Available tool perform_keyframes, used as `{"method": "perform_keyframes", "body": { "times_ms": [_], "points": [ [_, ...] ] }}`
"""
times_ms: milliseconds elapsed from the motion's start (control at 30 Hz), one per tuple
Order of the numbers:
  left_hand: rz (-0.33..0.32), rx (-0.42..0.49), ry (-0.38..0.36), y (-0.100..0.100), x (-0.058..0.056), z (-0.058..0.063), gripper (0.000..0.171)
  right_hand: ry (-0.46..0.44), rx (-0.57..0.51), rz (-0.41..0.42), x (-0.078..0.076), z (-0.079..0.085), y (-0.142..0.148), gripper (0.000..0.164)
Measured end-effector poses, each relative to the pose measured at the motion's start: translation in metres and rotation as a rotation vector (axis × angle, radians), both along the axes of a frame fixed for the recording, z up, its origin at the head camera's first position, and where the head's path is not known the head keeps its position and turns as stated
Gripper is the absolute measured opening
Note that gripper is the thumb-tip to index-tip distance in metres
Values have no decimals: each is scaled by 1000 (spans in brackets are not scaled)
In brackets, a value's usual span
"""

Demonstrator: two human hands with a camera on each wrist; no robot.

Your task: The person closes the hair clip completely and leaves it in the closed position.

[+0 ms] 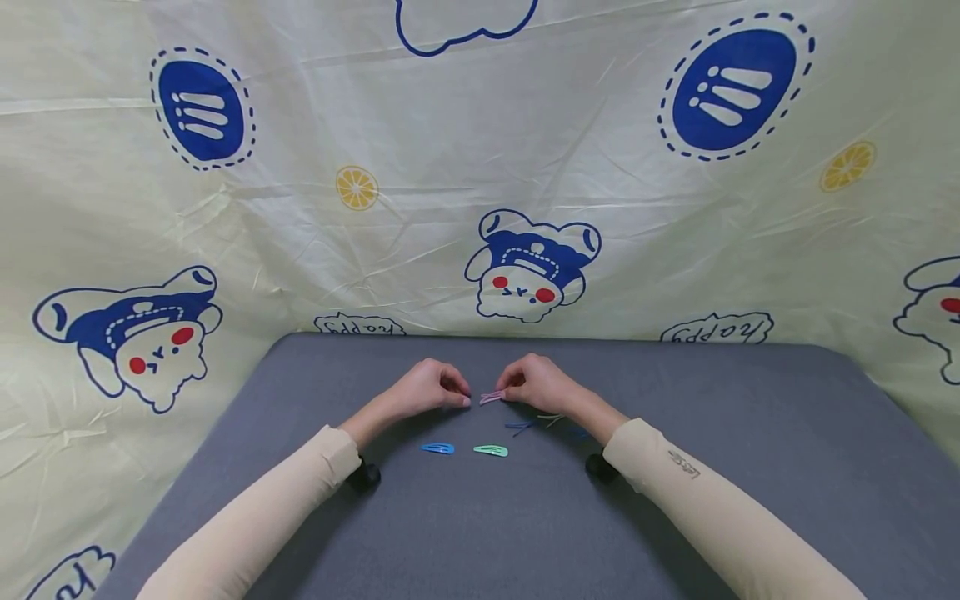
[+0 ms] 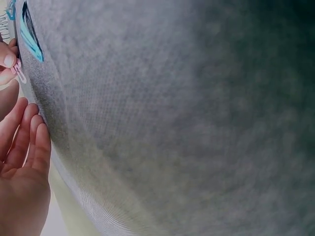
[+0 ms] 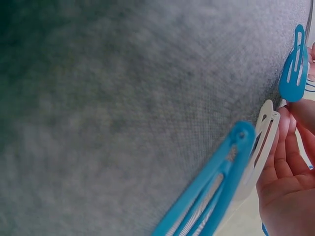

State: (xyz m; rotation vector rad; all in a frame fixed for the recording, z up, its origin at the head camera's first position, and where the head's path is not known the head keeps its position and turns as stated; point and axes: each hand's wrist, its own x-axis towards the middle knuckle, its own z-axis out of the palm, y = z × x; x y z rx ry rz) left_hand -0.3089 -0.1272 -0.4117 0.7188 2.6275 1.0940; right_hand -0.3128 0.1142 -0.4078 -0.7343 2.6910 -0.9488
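Observation:
My right hand (image 1: 542, 385) pinches a pink snap hair clip (image 1: 491, 397) between thumb and fingers. The clip's free end points left, and its two arms look spread. In the left wrist view the same pink clip (image 2: 18, 72) sticks out from the right fingertips. My left hand (image 1: 429, 387) is just left of it, holding nothing, its fingers (image 2: 22, 135) long and loosely extended. Nearer the body, a blue hair clip (image 1: 438, 448) and a green hair clip (image 1: 491, 451) lie flat side by side. The right wrist view does not show the pink clip.
Below the right hand and wrist lie a blue clip (image 1: 520, 427), a cream clip (image 1: 551, 418) and another blue clip (image 3: 209, 184), close together. A grey cloth covers the table (image 1: 480, 533). A printed curtain (image 1: 420, 267) hangs behind its far edge.

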Motion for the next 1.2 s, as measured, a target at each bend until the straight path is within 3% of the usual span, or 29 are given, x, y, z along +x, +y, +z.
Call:
{"method": "perform_keyframes", "body": {
  "times_ms": [733, 1200],
  "points": [
    [20, 23, 11, -2, 8, 0, 15, 37, -55, -31, 18, 5, 7, 7],
    [25, 69, 40, -3, 23, 5, 17, 57, -99, -22, 39, 15, 11, 8]
  ]
}}
